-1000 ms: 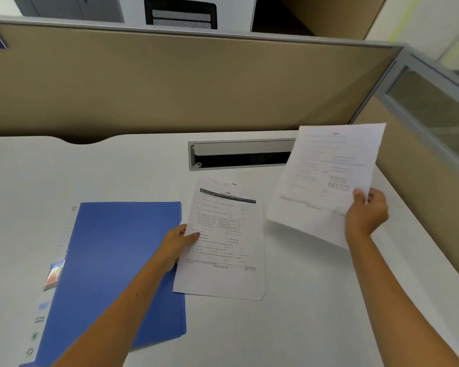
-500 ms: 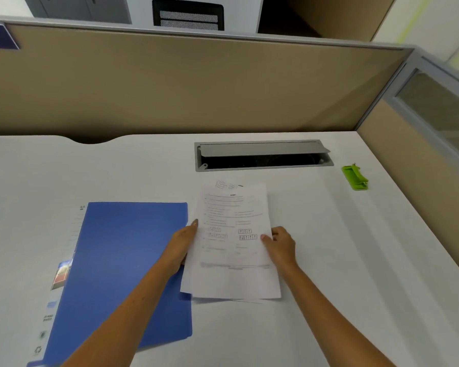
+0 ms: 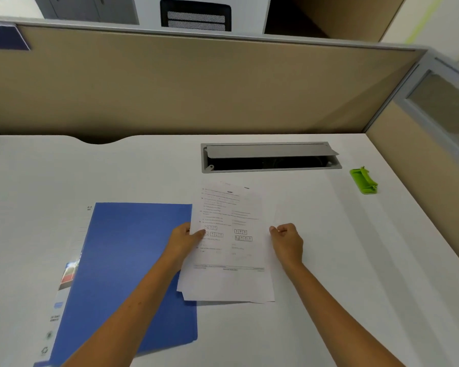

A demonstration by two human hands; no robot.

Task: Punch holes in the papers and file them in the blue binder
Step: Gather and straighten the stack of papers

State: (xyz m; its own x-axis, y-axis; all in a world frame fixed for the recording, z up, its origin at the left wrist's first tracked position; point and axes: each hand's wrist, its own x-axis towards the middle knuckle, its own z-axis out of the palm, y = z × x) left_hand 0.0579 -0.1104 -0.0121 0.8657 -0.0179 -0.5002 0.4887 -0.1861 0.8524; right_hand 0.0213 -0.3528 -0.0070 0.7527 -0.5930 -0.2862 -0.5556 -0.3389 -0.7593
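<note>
The closed blue binder (image 3: 133,266) lies flat on the white desk (image 3: 342,260) at the left. To its right lies a small stack of printed papers (image 3: 228,279), slightly misaligned, its left edge overlapping the binder. My left hand (image 3: 182,241) pinches the stack's left edge, thumb on top. My right hand (image 3: 286,239) holds the right edge with curled fingers. A green hole punch (image 3: 363,180) sits far right near the partition, apart from both hands.
A grey cable tray (image 3: 270,157) with its lid ajar is set into the desk behind the papers. Beige partition walls (image 3: 196,83) close off the back and the right side. The binder's label strip (image 3: 64,282) runs along its left edge.
My right hand brought its sheet down from the right onto the sheet on the desk, uncovering the green punch. Both hands now hold the stack's sides.
</note>
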